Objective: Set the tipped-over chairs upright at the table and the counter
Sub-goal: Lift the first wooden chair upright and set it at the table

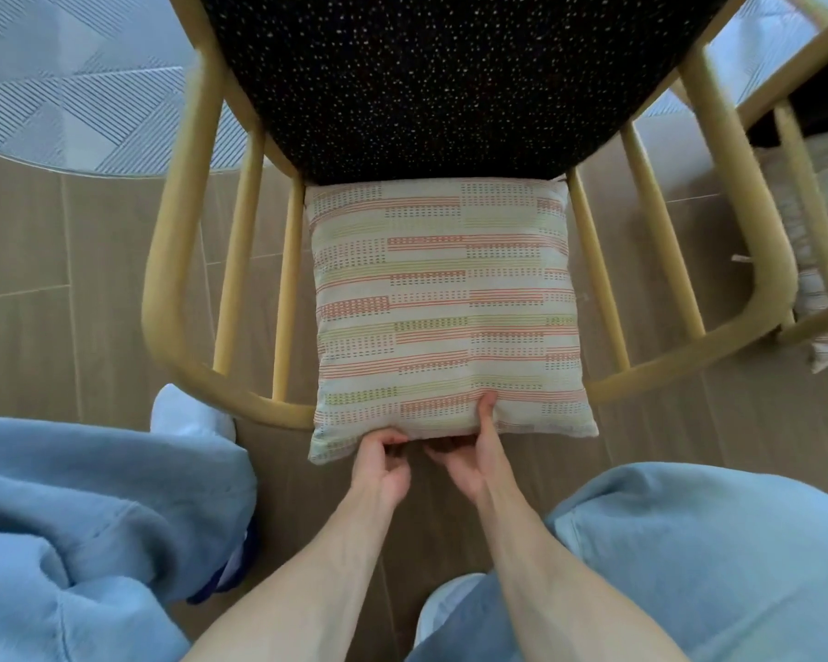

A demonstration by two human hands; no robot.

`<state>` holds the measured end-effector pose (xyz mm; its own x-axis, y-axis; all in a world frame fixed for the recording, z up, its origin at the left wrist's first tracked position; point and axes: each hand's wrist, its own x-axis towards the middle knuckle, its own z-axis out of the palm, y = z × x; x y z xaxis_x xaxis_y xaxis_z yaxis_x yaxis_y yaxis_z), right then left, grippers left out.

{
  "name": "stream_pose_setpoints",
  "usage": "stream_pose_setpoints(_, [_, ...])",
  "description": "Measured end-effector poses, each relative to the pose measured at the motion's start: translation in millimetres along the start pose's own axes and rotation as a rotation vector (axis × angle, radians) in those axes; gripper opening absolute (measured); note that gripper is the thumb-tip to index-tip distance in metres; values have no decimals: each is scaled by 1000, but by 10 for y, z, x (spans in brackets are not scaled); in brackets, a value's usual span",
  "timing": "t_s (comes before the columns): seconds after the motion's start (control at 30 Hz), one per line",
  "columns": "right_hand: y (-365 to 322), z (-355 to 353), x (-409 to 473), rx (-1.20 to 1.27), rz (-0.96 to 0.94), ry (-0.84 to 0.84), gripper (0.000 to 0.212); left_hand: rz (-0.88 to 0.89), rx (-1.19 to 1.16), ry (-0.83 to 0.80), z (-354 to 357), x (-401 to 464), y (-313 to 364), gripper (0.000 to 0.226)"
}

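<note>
Head: two hands, left hand (383, 463), right hand (467, 458), grip one cushion (445, 303).

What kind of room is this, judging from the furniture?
Probably a home dining area: a yellow spindle-back chair with a patterned cushion, a second similar chair beside it, wood-look floor tiles.

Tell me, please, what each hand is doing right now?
Left hand: grips the near edge of the cushion.
Right hand: pinches the same edge, thumb on top.
</note>
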<state>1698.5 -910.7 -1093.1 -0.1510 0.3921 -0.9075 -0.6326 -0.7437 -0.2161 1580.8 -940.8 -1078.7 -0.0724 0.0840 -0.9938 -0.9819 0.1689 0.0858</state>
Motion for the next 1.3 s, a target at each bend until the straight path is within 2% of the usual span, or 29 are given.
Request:
stream_pose_setpoints(0.2, [-108, 289, -320, 23, -84, 19, 81, 12, 37, -10, 151, -486, 78, 36])
stream_pose_setpoints(0.33, [-384, 790, -1015, -62, -141, 156, 90, -23, 99, -62, 378, -1270, 281, 37])
stream_pose_setpoints(0.53, [-905, 1819, -2127, -174, -176, 273, 107, 30, 261, -182, 761, -2560, 801, 20])
stream_pose_setpoints(0.67, [-1275, 2585, -2672, -209, -176, 288, 105, 156, 374, -244, 1140, -3257, 1195, 29])
stream_pose_setpoints(0.87, [-1952, 3596, -3208, -270, -128, 311, 100, 220, 451, -249, 1840, -4010, 1734, 35])
stream_pose_setpoints(1.13, [-2499, 4510, -3588, -284, -104, 343, 87, 206, 457, -200, 2631, -4590, 2250, 48])
stream_pose_setpoints(1.3, [-2877, 5212, -3690, -294, -177, 467, 73, 211, 444, -128, 3229, -4900, 2585, 55])
